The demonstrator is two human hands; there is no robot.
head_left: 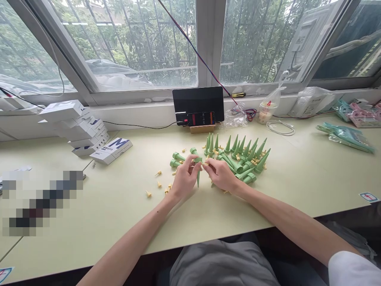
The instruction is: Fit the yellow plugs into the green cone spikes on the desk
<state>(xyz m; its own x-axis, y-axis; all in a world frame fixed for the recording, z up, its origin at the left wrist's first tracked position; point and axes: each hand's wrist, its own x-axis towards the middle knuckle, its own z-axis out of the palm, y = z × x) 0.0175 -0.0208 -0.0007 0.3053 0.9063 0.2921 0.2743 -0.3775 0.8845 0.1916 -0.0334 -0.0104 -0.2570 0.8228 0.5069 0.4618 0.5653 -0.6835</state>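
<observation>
My left hand (184, 180) grips a green plastic watering spike (198, 179) near its wide capped end, the tip pointing down. From the other side my right hand (222, 173) pinches a small yellow plastic nozzle (204, 164) against or close beside that end; whether they touch, I cannot tell. Several loose yellow nozzles (149, 194) lie around my left hand. Beyond it rest a few green spikes (177, 156) on their sides. Behind my right hand, several spikes stand tip up (228, 144), and more lie in a heap (250, 178) with yellow pieces on or among them.
A phone (201, 119) leans on a black tablet (198, 101) at the window. Stacked white boxes (86, 129) stand left, with one box (112, 151) in front. Farther right are a bagged cup (264, 111), a white cable (279, 128) and green bagged items (347, 138) on the table (297, 171).
</observation>
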